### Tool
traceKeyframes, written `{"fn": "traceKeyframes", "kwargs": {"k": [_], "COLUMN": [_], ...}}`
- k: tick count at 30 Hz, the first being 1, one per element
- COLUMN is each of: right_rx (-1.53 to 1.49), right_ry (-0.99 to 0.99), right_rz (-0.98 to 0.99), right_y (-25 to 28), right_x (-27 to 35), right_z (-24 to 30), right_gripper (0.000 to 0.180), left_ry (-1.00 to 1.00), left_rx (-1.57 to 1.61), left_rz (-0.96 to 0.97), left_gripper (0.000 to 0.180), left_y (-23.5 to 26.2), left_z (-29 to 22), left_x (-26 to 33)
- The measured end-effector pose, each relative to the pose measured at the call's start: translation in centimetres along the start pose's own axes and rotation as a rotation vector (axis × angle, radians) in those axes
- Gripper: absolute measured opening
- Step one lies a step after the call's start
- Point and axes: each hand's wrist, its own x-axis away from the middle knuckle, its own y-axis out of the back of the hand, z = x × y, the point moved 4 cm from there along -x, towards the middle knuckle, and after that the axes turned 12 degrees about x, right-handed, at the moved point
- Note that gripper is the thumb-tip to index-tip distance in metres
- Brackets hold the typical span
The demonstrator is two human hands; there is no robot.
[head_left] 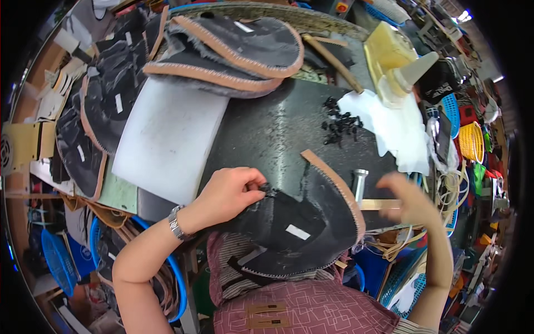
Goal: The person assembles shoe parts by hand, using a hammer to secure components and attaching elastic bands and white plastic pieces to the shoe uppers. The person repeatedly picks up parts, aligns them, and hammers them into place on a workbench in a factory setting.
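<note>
My left hand [231,195], with a metal watch on its wrist, pinches the inner edge of a dark, curved shoe-upper piece [300,261]. The piece has a tan stitched band along its outer edge and a small white label. It lies partly on the dark work surface and partly over my lap. My right hand [414,200] is blurred, fingers apart, over the handle end of a hammer [381,204]. The hammer's metal head stands just right of the tan band. Whether the fingers touch the handle cannot be made out.
Similar upper pieces [239,50] are stacked at the back on a white foam block [167,133], with more at left. Black scraps [340,122] lie beside a white sheet [389,133]. A glue bottle [395,83] and a wooden-handled tool [336,64] sit at the back right.
</note>
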Motion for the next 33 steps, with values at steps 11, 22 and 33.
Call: {"fn": "traceKeyframes", "kwargs": {"k": [11, 22, 33], "right_rx": [-0.085, -0.046, -0.069], "right_ry": [-0.35, 0.425, 0.456], "right_rz": [0.04, 0.396, 0.394], "right_y": [1.2, -4.1, -4.6], "right_x": [1.6, -5.7, -7.0], "right_z": [2.5, 14.9, 14.9], "right_gripper": [0.027, 0.034, 0.024], "left_ry": [-0.301, -0.487, -0.915], "left_rx": [-0.266, -0.426, -0.832], "left_rz": [0.034, 0.253, 0.109], "left_gripper": [0.018, 0.019, 0.029], "left_y": [-0.6, 0.6, -1.1], "left_z": [-1.2, -1.1, -0.7], "left_x": [-1.0, -2.3, 1.3]}}
